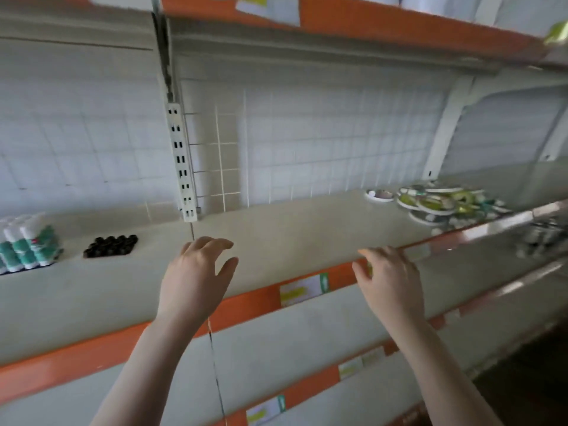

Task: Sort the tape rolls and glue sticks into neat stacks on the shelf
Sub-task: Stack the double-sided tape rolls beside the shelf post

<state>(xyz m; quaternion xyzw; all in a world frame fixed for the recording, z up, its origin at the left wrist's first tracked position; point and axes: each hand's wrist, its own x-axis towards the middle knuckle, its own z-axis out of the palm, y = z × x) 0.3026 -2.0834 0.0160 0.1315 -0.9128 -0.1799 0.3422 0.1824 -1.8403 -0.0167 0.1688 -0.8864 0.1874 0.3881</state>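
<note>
A loose heap of tape rolls (442, 202) with white and green sides lies at the right end of the beige shelf (307, 229). One more roll (379, 195) lies flat just left of the heap. White and teal glue sticks (27, 244) stand packed together at the far left. Beside them is a cluster of small black caps (111, 245). My left hand (196, 278) hovers over the shelf's middle, fingers loosely spread, holding nothing. My right hand (388, 278) hangs above the front edge, fingers relaxed and empty.
An orange price strip (252, 305) with paper labels runs along the shelf front. Lower shelves step out below it. A slotted white upright (181, 161) stands against the tiled back wall. Another shelf hangs overhead. Metal items (541, 238) sit blurred at the far right.
</note>
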